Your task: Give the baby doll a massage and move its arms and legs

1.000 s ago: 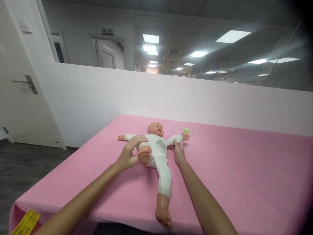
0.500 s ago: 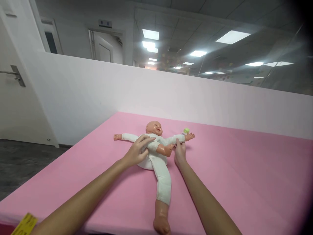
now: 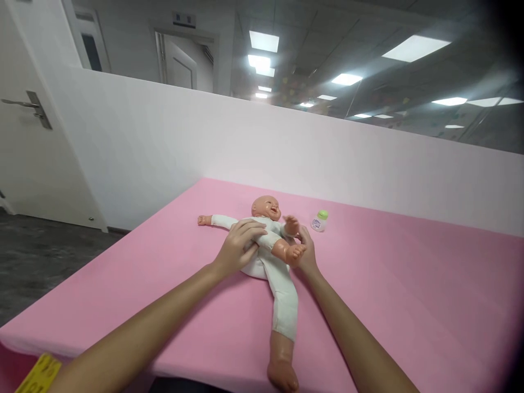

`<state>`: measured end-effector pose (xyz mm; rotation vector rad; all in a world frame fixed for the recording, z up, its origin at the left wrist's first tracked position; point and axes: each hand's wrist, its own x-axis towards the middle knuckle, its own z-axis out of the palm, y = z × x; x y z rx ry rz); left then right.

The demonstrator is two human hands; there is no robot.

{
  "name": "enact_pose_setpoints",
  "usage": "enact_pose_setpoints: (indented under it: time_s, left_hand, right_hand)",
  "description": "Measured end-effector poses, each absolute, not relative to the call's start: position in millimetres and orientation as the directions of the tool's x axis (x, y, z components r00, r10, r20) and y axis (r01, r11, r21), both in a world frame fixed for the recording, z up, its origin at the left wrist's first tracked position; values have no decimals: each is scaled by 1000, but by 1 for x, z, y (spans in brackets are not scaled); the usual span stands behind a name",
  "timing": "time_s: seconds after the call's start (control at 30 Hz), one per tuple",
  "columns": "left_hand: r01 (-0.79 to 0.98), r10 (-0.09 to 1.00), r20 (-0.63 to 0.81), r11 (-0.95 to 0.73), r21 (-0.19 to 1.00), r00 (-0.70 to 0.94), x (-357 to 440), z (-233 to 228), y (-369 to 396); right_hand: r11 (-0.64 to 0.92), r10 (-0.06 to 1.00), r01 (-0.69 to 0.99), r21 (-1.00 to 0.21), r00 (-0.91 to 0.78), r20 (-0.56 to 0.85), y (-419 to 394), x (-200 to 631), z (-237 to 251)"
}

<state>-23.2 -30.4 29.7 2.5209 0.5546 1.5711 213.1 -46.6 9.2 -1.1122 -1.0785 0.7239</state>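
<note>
Both hands clasped our doll [image 3: 266,256]: left hand [image 3: 239,248] gripped its thigh, right hand [image 3: 306,252] cupped its side, steadying it.

Bright, even indoor light from recessed ceiling panels [image 3: 415,48] overhead, several more receding down the corridor. Soft, faint shadows only, close under the doll [image 3: 268,248] and forearms on the pink tabletop [image 3: 409,305]. Mild glare and hazy reflections across the glass partition [image 3: 409,93] above the white wall. Strong wide-angle bend in door frame and wall lines toward the left edge. Dark vignette filling the upper right corner and right edge. Centre fairly sharp; nearest forearms and far ceiling soft.
</note>
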Motion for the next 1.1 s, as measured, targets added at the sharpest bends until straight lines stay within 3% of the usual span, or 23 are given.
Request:
enact_pose_setpoints:
  time_s: [0.23,0.5,0.6,0.93,1.1]
  left_hand:
    - [327,348,847,-919,222,403,-23,24,-31]
    - [270,365,810,-926,265,458,-26,27,-26]
    - [256,357,816,-930,264,455,-26,28,-24]
    - [325,366,784,-919,222,501,-24,30,-25]
    - [369,351,786,-914,169,509,-25,31,-26]
  right_hand:
    - [502,804,234,-833,228,549,-49,207,2]
    - [440,820,123,-890,350,453,-35,216,-9]
    - [447,838,123,-886,289,463,-36,216,-10]
    - [509,787,364,-780,170,593,-38,215,-15]
    - [459,832,254,-851,213,512,-35,216,-15]
